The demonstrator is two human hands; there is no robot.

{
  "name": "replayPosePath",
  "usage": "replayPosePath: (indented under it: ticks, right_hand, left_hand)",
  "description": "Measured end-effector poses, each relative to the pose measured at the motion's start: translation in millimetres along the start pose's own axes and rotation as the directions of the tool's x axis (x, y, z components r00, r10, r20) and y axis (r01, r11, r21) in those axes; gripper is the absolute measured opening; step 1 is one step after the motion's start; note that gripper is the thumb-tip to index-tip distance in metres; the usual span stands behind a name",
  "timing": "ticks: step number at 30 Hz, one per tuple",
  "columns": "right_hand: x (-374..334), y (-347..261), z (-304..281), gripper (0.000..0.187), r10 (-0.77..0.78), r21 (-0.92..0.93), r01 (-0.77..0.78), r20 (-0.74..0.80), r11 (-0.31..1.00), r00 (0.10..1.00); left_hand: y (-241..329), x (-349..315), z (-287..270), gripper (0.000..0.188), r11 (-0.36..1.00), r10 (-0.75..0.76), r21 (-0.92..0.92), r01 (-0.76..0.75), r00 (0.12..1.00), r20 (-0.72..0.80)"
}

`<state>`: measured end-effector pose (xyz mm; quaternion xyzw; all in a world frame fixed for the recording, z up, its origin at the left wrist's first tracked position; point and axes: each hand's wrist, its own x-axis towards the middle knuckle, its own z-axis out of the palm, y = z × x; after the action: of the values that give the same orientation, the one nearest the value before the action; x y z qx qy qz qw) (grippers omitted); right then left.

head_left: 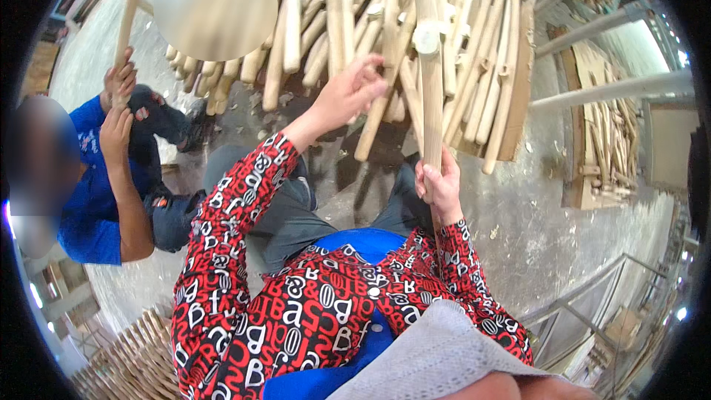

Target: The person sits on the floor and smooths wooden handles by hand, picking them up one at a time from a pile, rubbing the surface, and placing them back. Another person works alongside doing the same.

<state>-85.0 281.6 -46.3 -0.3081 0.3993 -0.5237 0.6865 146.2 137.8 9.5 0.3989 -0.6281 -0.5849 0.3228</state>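
Pale, perhaps unfinished wooden sticks [429,67]; red lettered sleeves [244,200]

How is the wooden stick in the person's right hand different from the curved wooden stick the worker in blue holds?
The pale straight wooden stick stands upright and has a round knob partway up; the thin curved wooden stick bends in an arc and looks smooth. The right hand alone grips the straight one, low down; the worker's two hands grip the curved one. Both are pale bare wood.

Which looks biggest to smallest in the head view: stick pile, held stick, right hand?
1. Stick pile
2. Held stick
3. Right hand
The left hand looks about the right's size, so unranked.
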Motion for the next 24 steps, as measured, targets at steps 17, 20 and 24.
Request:
replayPosePath:
  ticks: [17, 20, 24]
  right_hand:
    - [14.4, -10.9, 66.2, 0.07, 0.158, -0.138, -0.133, 0.186, 0.981, 0.97]
    - [13.0, -3.0, 57.8, 0.071, 0.137, -0.11, -0.121, 0.144, 0.986, 0.98]
    - [7.6, 1.1, 51.2, 0.073, 0.198, -0.179, -0.171, 0.143, 0.969, 0.97]
  left_hand:
    - [-5.2, -12.5, -36.8, 0.026, 0.978, -0.031, -0.187, 0.094, 0.949, 0.314]
    - [15.1, -13.3, -43.1, 0.028, 0.965, 0.015, 0.257, -0.054, 0.988, 0.152]
    - [12.6, -15.8, -39.6, 0.031, 0.856, 0.164, 0.463, -0.23, 0.97, 0.178]
